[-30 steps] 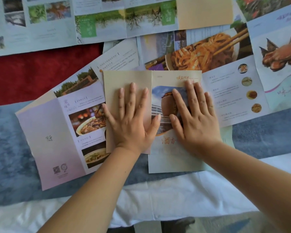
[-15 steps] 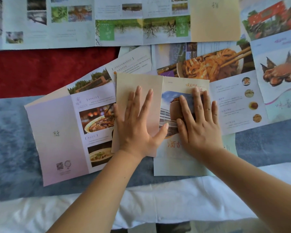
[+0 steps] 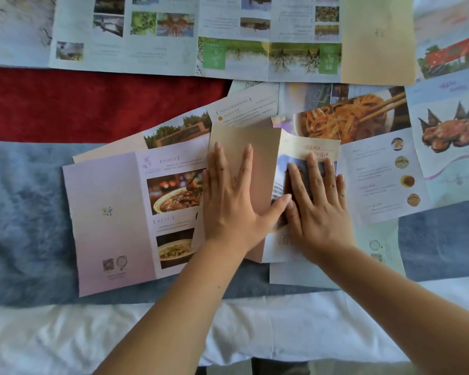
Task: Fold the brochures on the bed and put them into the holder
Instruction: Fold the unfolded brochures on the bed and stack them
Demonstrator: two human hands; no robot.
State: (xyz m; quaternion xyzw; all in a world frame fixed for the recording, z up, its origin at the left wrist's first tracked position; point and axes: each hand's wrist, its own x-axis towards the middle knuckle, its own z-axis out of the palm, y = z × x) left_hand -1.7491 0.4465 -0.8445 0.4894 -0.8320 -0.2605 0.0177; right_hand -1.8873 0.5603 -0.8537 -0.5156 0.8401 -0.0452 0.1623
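Note:
Several unfolded brochures lie spread over the bed. In the middle, a brochure shows a plain tan panel (image 3: pixel 257 147) folded over beside its picture cover (image 3: pixel 320 150). My left hand (image 3: pixel 236 201) presses flat on the tan panel, fingers straight and spread. My right hand (image 3: pixel 317 207) lies flat on the cover panel right beside it, thumb against my left thumb. A pink food brochure (image 3: pixel 111 212) lies open to the left, partly under the tan panel. No holder is in view.
A long green-and-white brochure (image 3: pixel 195 36) stretches along the top. Noodle (image 3: pixel 355 117) and crab (image 3: pixel 447 131) brochures lie at the right. Beneath are a red cover (image 3: pixel 92 104), a grey-blue blanket (image 3: pixel 25 212) and a white sheet (image 3: pixel 282 334) at the near edge.
Both hands stay flat on the folded brochure; the left hand has slid slightly toward the right one and the tan panel's right edge now lifts a little. The camera view shifted.

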